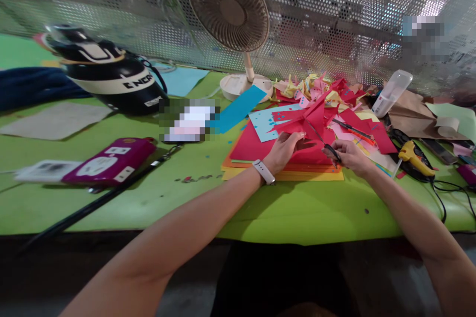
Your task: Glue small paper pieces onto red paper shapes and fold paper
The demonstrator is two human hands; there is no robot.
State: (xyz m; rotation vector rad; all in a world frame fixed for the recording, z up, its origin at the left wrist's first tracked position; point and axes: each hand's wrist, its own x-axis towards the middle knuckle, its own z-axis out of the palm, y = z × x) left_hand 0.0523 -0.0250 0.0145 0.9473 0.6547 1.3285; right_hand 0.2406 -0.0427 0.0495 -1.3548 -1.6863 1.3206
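Note:
My right hand point(348, 156) is closed round the dark handles of a pair of scissors point(330, 152), whose blades slant up and left against red paper. Beside it, my left hand point(285, 150), with a pale band on the wrist, pinches a cut piece of red paper point(316, 118); its fingertips are partly hidden. Under both hands lies a stack of coloured paper point(247, 146), red on top with orange and yellow edges below. A light blue sheet point(260, 126) dotted with small blue bits rests on the stack.
Paper scraps point(308, 88) are heaped behind the stack, near a fan point(232, 10). A yellow glue gun point(412, 158) and a clear bottle point(393, 91) stand right. Leftward are a black jug point(115, 81), a purple power bank point(111, 161) and a blurred phone point(191, 121).

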